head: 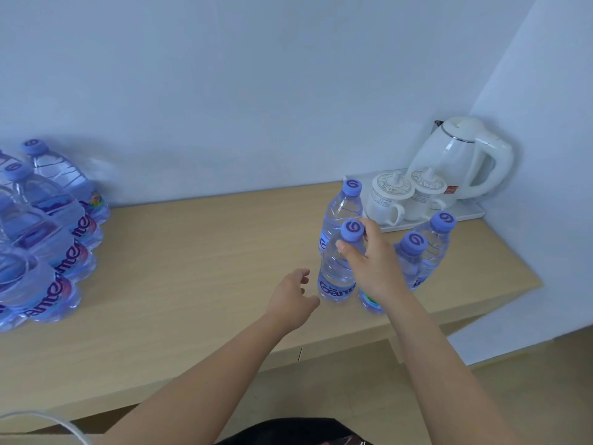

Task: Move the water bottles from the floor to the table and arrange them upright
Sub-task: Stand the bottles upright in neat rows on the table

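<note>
Several clear water bottles with blue caps stand upright on the right part of the wooden table (199,261). My right hand (369,264) grips the neck of the nearest bottle (337,271), just under its cap. Another bottle (341,210) stands behind it, and two more (433,248) stand to the right. A further bottle's base (370,301) shows under my right wrist. My left hand (293,298) hovers open just left of the held bottle's base, touching nothing. A shrink-wrapped pack of bottles (48,239) sits at the table's left end.
A white tray (471,216) at the back right corner carries a white electric kettle (462,159) and two lidded mugs (404,194). Walls close the back and right sides. The table's front edge runs below my arms, with floor under it.
</note>
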